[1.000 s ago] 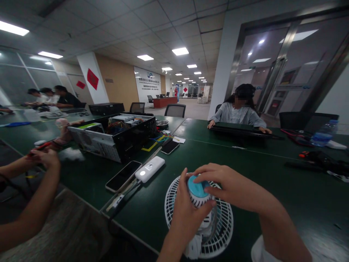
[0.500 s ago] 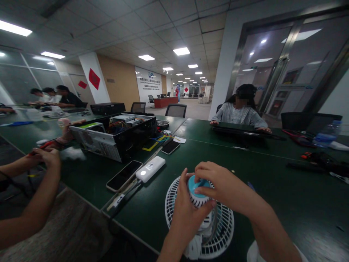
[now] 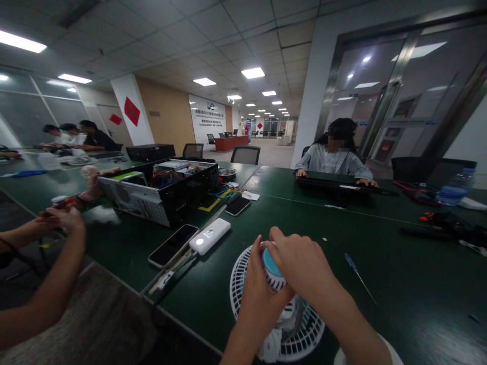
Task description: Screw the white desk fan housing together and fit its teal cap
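The view is taken from a head-worn camera, directed forward and downward; the left hand (image 3: 262,317) and right hand (image 3: 300,268) are seen close, the table (image 3: 403,299) beneath, the far wall (image 3: 165,111) distant.

On the green table (image 3: 414,299): two smartphones (image 3: 173,246), one power bank (image 3: 210,236), one screwdriver (image 3: 356,274), one desk fan (image 3: 312,329), one water bottle (image 3: 455,187)

Nothing properly readable here, tbh. White wall sign (image 3: 207,117) way down the hall: blue logo up top, rows of Chinese characters under it, all too small to make out. Red diamond sign (image 3: 132,111) on white pillar: any marking too blurry to tell. Small sticker (image 3: 208,233) on white power bank: print too tiny. White tag (image 3: 165,280) on black cable: blurred. Bluish lettering strip (image 3: 414,121) on glass door: can't read it either.
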`<state>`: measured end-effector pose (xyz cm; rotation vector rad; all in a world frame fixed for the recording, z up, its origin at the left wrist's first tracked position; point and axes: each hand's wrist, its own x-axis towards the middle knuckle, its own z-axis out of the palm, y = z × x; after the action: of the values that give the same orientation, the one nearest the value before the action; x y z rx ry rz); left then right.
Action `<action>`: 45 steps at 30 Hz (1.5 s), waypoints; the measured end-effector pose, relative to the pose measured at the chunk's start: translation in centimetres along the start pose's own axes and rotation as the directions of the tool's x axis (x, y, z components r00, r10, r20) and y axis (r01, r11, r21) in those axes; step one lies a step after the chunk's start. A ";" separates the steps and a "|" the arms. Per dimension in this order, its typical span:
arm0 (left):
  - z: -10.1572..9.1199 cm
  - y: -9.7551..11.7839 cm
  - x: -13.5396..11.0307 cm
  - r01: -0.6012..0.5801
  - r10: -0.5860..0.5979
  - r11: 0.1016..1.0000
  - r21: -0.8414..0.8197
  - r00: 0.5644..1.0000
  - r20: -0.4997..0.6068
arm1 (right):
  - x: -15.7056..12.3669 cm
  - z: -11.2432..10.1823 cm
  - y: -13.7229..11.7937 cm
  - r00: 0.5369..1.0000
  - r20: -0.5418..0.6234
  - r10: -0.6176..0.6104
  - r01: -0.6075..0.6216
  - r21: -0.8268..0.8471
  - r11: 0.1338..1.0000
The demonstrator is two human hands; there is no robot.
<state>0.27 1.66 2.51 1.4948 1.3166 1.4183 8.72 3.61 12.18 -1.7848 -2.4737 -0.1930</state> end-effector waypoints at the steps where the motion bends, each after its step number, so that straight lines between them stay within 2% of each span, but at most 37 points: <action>1: 0.0 0.0 0.0 0.002 -0.002 1.000 0.005 1.000 0.005 | -0.1 -0.1 0.5 1.000 0.009 -0.019 0.019 0.035 0.999; 4: -0.1 0.0 0.0 0.018 -0.019 1.000 0.014 0.999 0.038 | -0.3 -0.6 2.3 0.988 -0.012 -0.156 0.155 0.201 0.967; 7: -0.2 0.2 -0.1 0.045 -0.045 0.999 -0.001 0.998 0.040 | -0.4 -1.0 3.9 0.935 -0.025 -0.353 0.336 0.369 0.867; 10: -0.2 0.3 -0.2 0.043 -0.043 0.999 -0.033 0.999 0.008 | -0.4 -1.0 4.5 0.901 0.020 -0.433 0.381 0.443 0.812; 16: -0.1 0.5 -0.2 0.050 -0.049 0.998 -0.044 0.999 0.009 | -0.4 -0.5 4.0 0.930 0.047 -0.365 0.320 0.388 0.864; 23: -0.1 0.2 -0.1 0.000 0.000 1.000 -0.020 1.000 0.027 | -0.5 -0.7 2.2 0.976 0.062 -0.207 0.195 0.161 0.968; 29: 0.1 -0.2 0.2 -0.003 0.003 1.000 -0.016 1.000 -0.001 | -0.3 -0.6 -0.6 0.998 0.066 0.014 -0.015 0.026 1.000; 31: 0.1 -0.2 0.1 -0.009 0.009 1.000 -0.015 1.000 0.000 | -0.3 -0.6 -0.5 0.998 0.057 0.031 -0.033 0.040 0.999; 33: 0.0 -0.1 0.0 -0.016 0.016 1.000 -0.006 1.000 0.010 | -0.5 -0.7 0.4 0.998 0.059 -0.022 0.015 0.107 0.994; 36: -0.1 0.0 -0.1 0.007 -0.007 1.000 0.011 1.000 0.018 | -0.8 -1.0 2.4 0.983 0.018 -0.181 0.170 0.260 0.950; 40: -0.1 0.0 -0.2 0.034 -0.034 0.999 0.000 0.999 0.019 | -0.8 -1.2 4.2 0.920 -0.006 -0.392 0.363 0.392 0.846; 42: 0.0 -0.1 -0.2 0.028 -0.028 1.000 -0.012 1.000 0.009 | -0.7 -1.2 4.3 0.902 0.020 -0.432 0.388 0.403 0.829; 45: 0.0 -0.1 -0.2 0.013 -0.013 1.000 -0.020 1.000 0.023 | -0.4 -1.0 4.2 0.901 0.020 -0.434 0.392 0.393 0.832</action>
<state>0.28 1.50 2.36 1.4822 1.2923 1.3989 12.81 4.36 13.30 -1.1198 -2.7057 0.3519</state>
